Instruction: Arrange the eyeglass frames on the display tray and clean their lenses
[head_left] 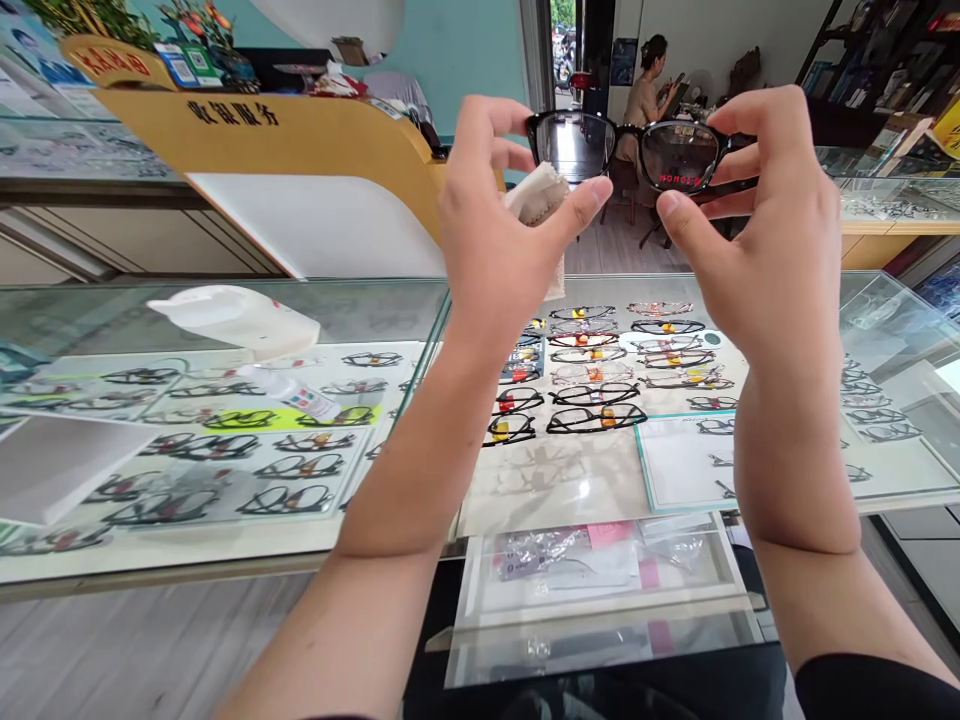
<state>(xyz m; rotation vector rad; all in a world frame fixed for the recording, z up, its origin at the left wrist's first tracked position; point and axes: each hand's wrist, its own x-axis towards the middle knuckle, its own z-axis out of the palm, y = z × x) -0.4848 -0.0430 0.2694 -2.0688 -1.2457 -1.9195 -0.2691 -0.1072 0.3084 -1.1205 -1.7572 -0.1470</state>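
Held up in front of me is a pair of black-framed eyeglasses point(628, 132), with red lettering on the right lens. My left hand point(499, 205) grips the left end of the frame and also keeps a pale cleaning cloth point(538, 194) bunched between thumb and fingers. Fingers of my right hand point(772, 195) close on the right end of the frame, the thumb just under the right lens. Below both hands, rows of eyeglasses point(596, 393) lie in the glass display counter point(547, 490).
A white spray bottle point(292, 390) lies on the left counter near a white curved object point(240, 318). A drawer point(600, 600) with plastic packets juts out below. Behind stands a yellow-and-white service desk point(315, 150). A seated person point(649, 90) is at the back.
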